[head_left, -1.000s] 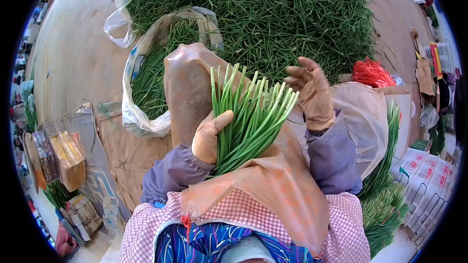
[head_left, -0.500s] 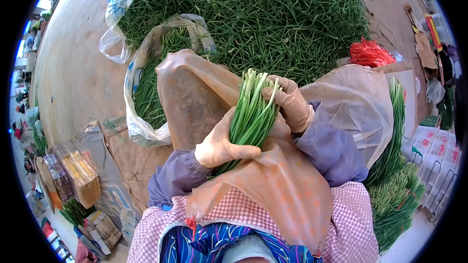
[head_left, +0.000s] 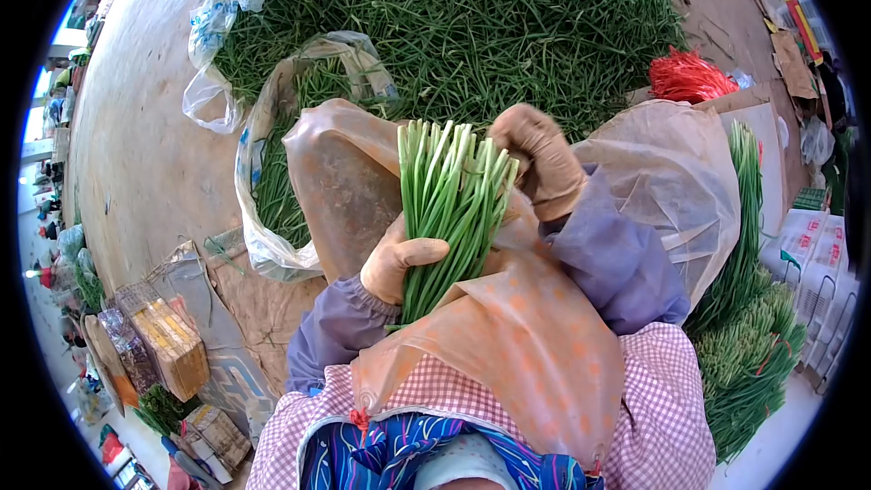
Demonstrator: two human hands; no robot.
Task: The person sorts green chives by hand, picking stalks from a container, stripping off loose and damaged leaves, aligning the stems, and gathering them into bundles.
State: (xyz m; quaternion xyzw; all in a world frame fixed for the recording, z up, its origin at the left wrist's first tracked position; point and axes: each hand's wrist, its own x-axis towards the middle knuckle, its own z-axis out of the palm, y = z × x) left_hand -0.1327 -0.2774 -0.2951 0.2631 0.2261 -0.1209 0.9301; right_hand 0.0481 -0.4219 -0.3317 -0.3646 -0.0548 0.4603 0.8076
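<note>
Fanned wider than in the earlier frame, the bundle of green stalks (head_left: 449, 209) now spreads at its pale cut ends, and the right hand (head_left: 549, 163) sits a little higher, beside those ends rather than wrapped around them. The left hand (head_left: 390, 263) grips the bundle around its lower part, thumb laid across the front, with the cut ends up and away from the palm. The right hand's fingers are curled, but blur hides the fingertips — I cannot tell whether they pinch a stalk.

Beyond both hands lies a heap of loose greens (head_left: 472, 27); ahead and to the left of the left hand is an open plastic bag (head_left: 257, 234) with more greens in it. Beneath the hands, a plastic apron (head_left: 544, 336) covers the lap.

As a judgement, the bundle is light, and firmer near the pale ends than in the thin green leaves, which likely bend, bruise and slide over one another if squeezed. Best held around the middle with a broad, gentle grip — thumb across, fingers behind — while single stalks are best taken by their stiffer cut ends.
</note>
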